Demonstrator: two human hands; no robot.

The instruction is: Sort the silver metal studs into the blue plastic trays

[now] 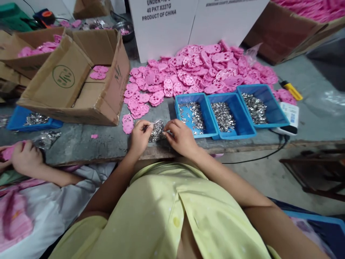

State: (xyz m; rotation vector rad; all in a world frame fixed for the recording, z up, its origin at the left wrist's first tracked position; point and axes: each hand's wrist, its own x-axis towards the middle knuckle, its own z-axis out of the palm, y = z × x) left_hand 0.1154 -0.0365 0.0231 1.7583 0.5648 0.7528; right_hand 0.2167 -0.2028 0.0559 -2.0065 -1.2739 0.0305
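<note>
Between my two hands, at the table's front edge, is a clear plastic bag of small shiny metal parts [156,132]. My left hand [141,135] pinches the bag's upper left side between thumb and fingers. Closed at its right side is my right hand [180,136], fingertips pressed together on the plastic. Just right of that hand stands a blue tray [190,118] with loose metal pieces spread over its floor. Beyond the bag lies a large heap of pink plastic pieces [188,68], flat with cut-out holes. A single pink piece [127,124] lies near my left hand.
Two more blue trays [244,132] [275,124] of metal parts stand rightward. An open cardboard box [107,97] is at left. White cartons [167,32] stand behind the heap. A yellow-handled tool [292,90] and a white device [292,115] lie right. A co-worker's hand [27,158] is at left.
</note>
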